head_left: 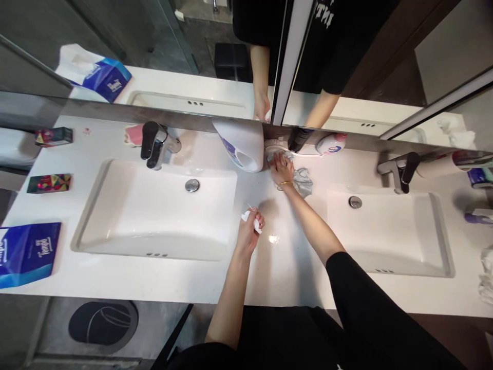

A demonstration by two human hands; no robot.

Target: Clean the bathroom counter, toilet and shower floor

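My right hand point(282, 168) reaches to the back of the white counter point(277, 257), fingers closed on a grey cloth point(303, 182) and pressing it against the base of the mirror. A gold bangle sits on that wrist. My left hand point(252, 226) hovers over the counter between the two sinks, closed on a small white spray bottle point(248, 217). A large white jug point(242, 144) stands just left of the right hand, by the mirror.
Left sink point(154, 205) with dark faucet point(154, 144); right sink point(389, 231) with faucet point(400, 172). Blue tissue pack point(26, 252) and two small colourful boxes point(49, 183) at the left. A white and pink bottle point(331, 144) lies behind the cloth. Toiletries at far right.
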